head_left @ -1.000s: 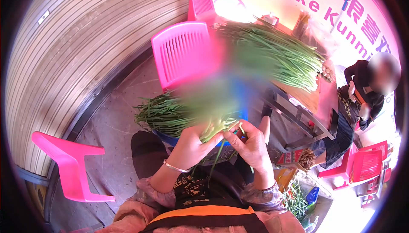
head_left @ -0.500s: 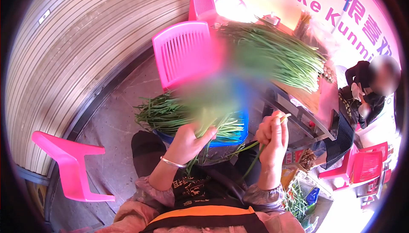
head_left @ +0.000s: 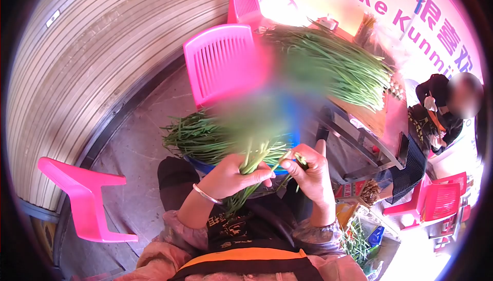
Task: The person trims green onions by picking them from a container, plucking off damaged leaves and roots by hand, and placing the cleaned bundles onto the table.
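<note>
My left hand (head_left: 233, 178) is closed around a bunch of garlic chives (head_left: 251, 160), pale stem ends upward and green leaves hanging below the palm. Close on its right, my right hand (head_left: 313, 178) pinches a few chive strands (head_left: 300, 163) between thumb and fingers, with the index finger raised. Just beyond both hands, a heap of garlic chives (head_left: 192, 137) lies in a blue basket (head_left: 199, 166). A blur covers part of that heap and the basket's far side.
A wooden table (head_left: 362, 119) at upper right bears a large pile of chives (head_left: 344, 70). Pink chairs (head_left: 221, 62) stand ahead, another pink chair (head_left: 84, 199) at left. A bin of green scraps (head_left: 357, 242) sits lower right. Another person (head_left: 436, 101) sits at far right.
My right hand has moved left and slightly down, close to my left hand and its bunch. The long strands trailing from it have shifted inward. The other person's hands have moved slightly.
</note>
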Demonstrator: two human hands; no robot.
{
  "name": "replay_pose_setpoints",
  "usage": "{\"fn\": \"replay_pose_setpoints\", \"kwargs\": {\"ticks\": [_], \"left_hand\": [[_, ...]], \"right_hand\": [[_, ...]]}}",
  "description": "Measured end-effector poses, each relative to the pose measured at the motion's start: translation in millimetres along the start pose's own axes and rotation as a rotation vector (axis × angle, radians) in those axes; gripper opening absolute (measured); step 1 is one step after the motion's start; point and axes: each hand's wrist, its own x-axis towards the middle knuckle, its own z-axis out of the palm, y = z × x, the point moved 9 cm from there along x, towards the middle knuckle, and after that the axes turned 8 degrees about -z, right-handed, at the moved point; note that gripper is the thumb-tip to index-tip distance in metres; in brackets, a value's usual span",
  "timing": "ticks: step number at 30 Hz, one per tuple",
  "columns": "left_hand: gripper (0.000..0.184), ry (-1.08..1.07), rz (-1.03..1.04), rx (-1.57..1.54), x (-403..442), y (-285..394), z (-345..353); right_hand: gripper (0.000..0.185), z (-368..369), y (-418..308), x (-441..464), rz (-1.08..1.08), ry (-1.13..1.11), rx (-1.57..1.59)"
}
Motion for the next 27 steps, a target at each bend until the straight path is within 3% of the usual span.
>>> {"fn": "replay_pose_setpoints", "kwargs": {"ticks": [5, 8, 9, 10, 11, 12, 13, 14, 15, 17, 18, 19, 20, 21, 22, 23, 27], "left_hand": [[0.021, 0.035, 0.019, -0.069, -6.3, -0.8, -13.4], [0.022, 0.239, 0.132, -0.102, -21.9, 2.0, -51.7], [0.023, 0.321, 0.143, -0.153, -28.8, -0.2, -65.5], [0.024, 0.380, 0.120, -0.172, -33.8, -5.8, -77.0], [0.026, 0.438, 0.097, -0.189, -38.2, -11.5, -88.1], [0.026, 0.447, 0.152, -0.217, -39.3, -13.9, -95.6], [0.025, 0.479, 0.185, -0.254, -38.2, -14.9, -100.1], [0.025, 0.491, 0.174, -0.296, -35.8, -17.0, -100.3], [0.025, 0.507, 0.170, -0.339, -33.2, -17.4, -100.6], [0.022, 0.500, 0.168, -0.345, -27.3, -18.3, -96.6], [0.021, 0.495, 0.169, -0.321, -24.5, -20.9, -95.8], [0.020, 0.490, 0.172, -0.296, -22.6, -21.1, -94.2], [0.019, 0.508, 0.151, -0.298, -22.9, -19.7, -91.6], [0.020, 0.530, 0.126, -0.253, -23.9, -17.0, -89.1], [0.020, 0.535, 0.113, -0.220, -25.2, -14.9, -87.2], [0.021, 0.542, 0.100, -0.186, -27.0, -13.4, -85.8], [0.019, 0.563, 0.091, -0.109, -33.7, -14.3, -81.8]], "right_hand": [[0.015, -64.2, 19.1, -27.2, 0.244, 0.180, -0.381], [0.014, -155.4, 25.5, -87.8, 0.568, 0.253, -0.720], [0.016, -191.3, 32.4, -119.5, 0.534, 0.244, -0.828], [0.013, -221.4, 36.1, -151.1, 0.650, 0.174, -0.921], [0.013, -248.2, 34.4, -184.0, 0.592, 0.119, -1.106], [0.021, -279.5, 48.6, -228.9, 0.805, 0.074, -1.145], [0.033, -305.8, 68.1, -285.9, 0.822, -0.026, -1.297], [0.048, -318.7, 79.2, -321.2, 1.214, -0.144, -1.403], [0.058, -312.3, 77.5, -321.3, 1.373, -0.163, -1.444], [0.058, -282.6, 98.2, -295.8, 1.121, -0.046, -1.275], [0.054, -270.1, 130.3, -284.1, 0.855, 0.063, -1.178], [0.044, -231.4, 134.9, -235.4, 0.744, 0.137, -0.999], [0.036, -192.9, 171.0, -197.6, 0.806, 0.066, -0.784], [0.033, -145.7, 156.9, -146.4, 0.762, 0.180, -0.692], [0.035, -109.6, 231.6, -138.9, 0.619, 0.151, -0.362], [0.035, -53.8, 246.6, -109.2, 0.762, 0.179, 0.210], [0.023, 50.5, 324.0, -48.7, 0.912, 0.419, 0.741]]}}
